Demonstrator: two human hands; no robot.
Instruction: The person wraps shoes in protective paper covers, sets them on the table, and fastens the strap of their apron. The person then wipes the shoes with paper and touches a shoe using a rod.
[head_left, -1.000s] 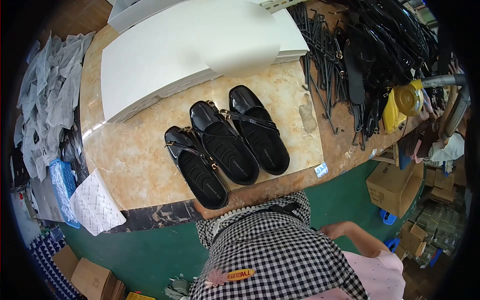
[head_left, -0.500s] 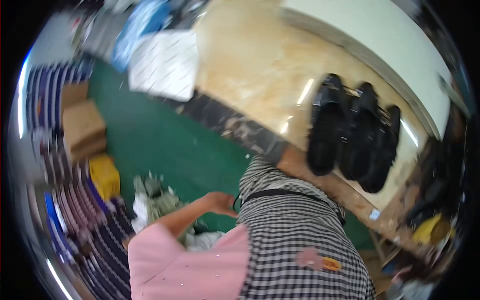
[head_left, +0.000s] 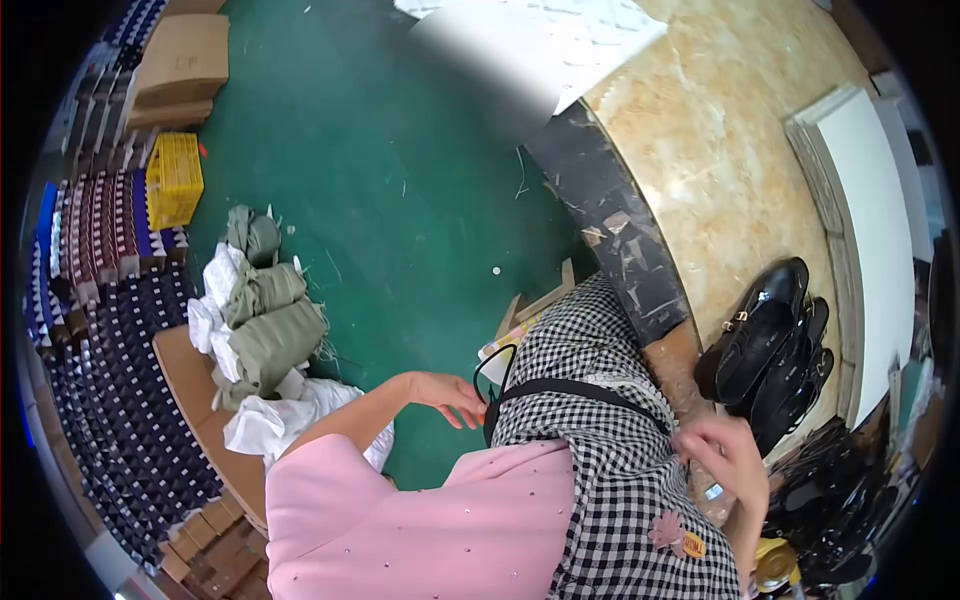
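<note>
My left hand (head_left: 447, 396) is at the side of my checked apron (head_left: 570, 420), fingers loosely stretched and apart. Its fingertips are right at the apron's black tie (head_left: 497, 378), which hangs there in a loop. My right hand (head_left: 725, 455), a little blurred, is curled in front of the table edge, beside the apron; I cannot tell what is in its fingers. Just beyond it, black shoes (head_left: 760, 330) with small metal buckles lie close together on the marble-patterned tabletop (head_left: 700, 130).
White sheets (head_left: 560, 45) overhang the table's far corner. A white board (head_left: 865, 220) stands along its right side. To the left are fabric bundles (head_left: 275, 340), a yellow crate (head_left: 174, 180), cardboard (head_left: 180, 65) and stacked dark shoe parts (head_left: 130, 390). More black shoes (head_left: 840, 500) are at lower right.
The view has turned, and the table and shoes now appear farther right. My right hand has come into view by the table edge. My left hand remains near the apron tie.
</note>
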